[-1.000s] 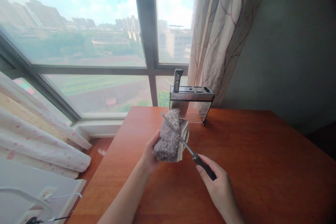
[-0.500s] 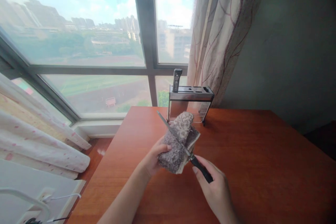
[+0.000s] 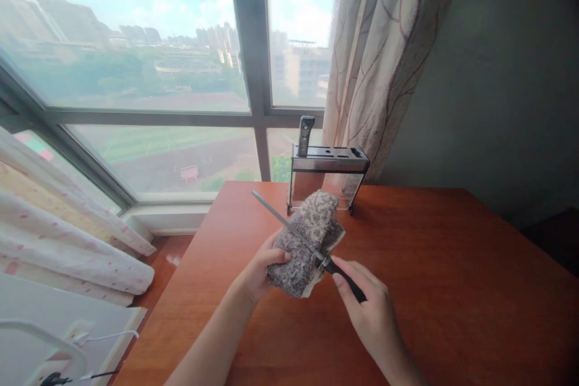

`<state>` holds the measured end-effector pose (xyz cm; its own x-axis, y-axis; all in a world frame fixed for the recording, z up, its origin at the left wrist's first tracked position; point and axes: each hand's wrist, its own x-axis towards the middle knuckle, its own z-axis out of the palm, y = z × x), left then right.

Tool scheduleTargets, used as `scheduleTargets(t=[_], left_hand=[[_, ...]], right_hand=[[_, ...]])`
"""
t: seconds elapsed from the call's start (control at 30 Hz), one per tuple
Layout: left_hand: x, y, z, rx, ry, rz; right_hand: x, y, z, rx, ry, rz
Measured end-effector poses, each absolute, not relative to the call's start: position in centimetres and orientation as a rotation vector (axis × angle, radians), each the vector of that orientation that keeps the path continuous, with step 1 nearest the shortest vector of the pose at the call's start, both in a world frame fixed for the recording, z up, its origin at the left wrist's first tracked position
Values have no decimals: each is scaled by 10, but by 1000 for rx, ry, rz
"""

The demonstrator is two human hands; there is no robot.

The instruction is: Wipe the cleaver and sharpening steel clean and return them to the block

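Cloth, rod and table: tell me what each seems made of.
Cloth: textile, probably plush, judging by its fuzzy pile. Rod: probably metal, grey with slight sheen; its smooth black handle, perhaps plastic. Table: wood or laminate, reddish-brown, with softly glossy reflections.

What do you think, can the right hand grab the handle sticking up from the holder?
Probably not as things stand: the right hand is holding the metal rod. The upright handle itself looks free, poking up above the holder; the cloth is lower down.
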<state>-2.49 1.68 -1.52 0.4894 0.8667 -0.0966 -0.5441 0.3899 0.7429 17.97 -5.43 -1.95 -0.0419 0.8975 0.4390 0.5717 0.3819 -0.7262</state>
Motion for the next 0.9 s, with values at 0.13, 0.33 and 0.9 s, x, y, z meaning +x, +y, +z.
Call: scheduleTargets(t=[0.13,0.33,0.9], left_hand=[[-32,19,-9,661,557,1047],[-34,18,-4,618,626,1088],[-21,12,-13,753,587,934]], right_hand=[[188,-53,-28,-1327,-1703,434],[193,-55,-33,-1297,-1716,402],[182,-37,-7,-1287,-1748,380]])
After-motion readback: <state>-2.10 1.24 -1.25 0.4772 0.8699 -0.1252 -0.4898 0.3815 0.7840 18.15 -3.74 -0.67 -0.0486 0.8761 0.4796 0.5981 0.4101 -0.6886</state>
